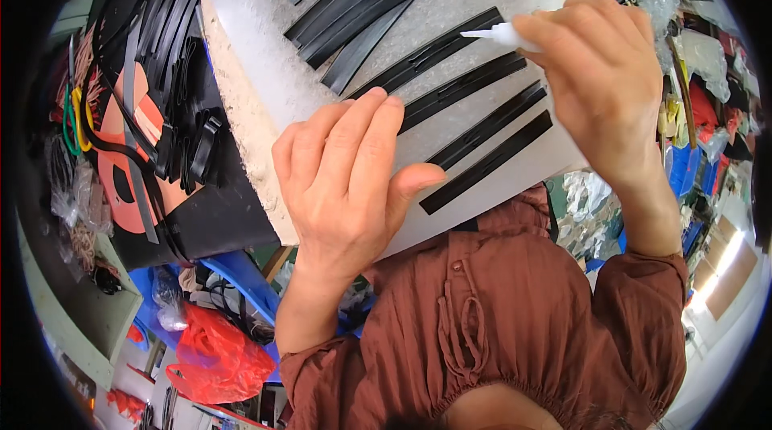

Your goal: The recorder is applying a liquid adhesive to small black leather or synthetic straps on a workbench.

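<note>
Several short black strips [474, 91] lie side by side on a pale work board [265, 84]. My left hand [342, 165] rests flat over the left ends of these strips, fingers stretched out and thumb spread, holding nothing. Their covered ends are hidden under it. My right hand [599, 68] grips a small white bottle with a thin pointed nozzle [505, 34]. The nozzle points left and its tip is over the farthest strip of the row, near its right end; whether it touches cannot be told. Small slits or glossy marks show along the strips' middles.
A heap of longer black strips [386, 0] lies at the far side of the board. More strips [173, 28] and orange-pink pieces [129, 197] sit on the black surface at left. A red plastic bag [221, 358] is below left. Cluttered materials [700, 68] fill the right side.
</note>
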The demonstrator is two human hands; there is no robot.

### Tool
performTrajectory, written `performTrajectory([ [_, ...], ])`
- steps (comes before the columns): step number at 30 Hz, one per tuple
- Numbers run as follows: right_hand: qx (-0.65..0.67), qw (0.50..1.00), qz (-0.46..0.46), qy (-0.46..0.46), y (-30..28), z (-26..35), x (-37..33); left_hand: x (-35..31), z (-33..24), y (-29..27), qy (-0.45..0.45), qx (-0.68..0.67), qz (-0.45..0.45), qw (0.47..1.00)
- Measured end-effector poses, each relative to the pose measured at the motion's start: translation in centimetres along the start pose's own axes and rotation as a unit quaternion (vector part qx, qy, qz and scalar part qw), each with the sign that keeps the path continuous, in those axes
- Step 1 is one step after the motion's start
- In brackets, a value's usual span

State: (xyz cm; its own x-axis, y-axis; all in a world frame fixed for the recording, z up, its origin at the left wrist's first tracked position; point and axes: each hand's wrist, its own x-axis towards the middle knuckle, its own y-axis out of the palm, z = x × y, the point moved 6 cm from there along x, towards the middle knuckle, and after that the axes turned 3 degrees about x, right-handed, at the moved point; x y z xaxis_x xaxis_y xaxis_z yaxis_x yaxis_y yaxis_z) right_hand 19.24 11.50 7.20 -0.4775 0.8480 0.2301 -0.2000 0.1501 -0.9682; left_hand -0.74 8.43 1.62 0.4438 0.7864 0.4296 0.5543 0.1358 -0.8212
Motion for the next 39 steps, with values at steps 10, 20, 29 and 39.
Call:
performTrajectory([
  [10,0.470,0.827,-0.143,0.273,4.8,-9.9,2.0,-1.0,-0.8,-1.5,-0.002,0.002,-0.056,0.998],
  [20,0.302,0.934,-0.079,0.176,1.6,-5.4,-6.1,-4.5,-5.4,-0.8,-0.085,-0.022,-0.020,0.996],
  [29,0.243,0.960,-0.086,0.105,1.5,0.1,-9.7,-4.7,-5.6,-0.1,-0.117,-0.007,-0.017,0.993],
  [39,0.239,0.966,-0.039,0.087,-0.2,3.1,-9.3,-3.6,-8.0,0.0,-0.113,-0.127,-0.122,0.978],
])
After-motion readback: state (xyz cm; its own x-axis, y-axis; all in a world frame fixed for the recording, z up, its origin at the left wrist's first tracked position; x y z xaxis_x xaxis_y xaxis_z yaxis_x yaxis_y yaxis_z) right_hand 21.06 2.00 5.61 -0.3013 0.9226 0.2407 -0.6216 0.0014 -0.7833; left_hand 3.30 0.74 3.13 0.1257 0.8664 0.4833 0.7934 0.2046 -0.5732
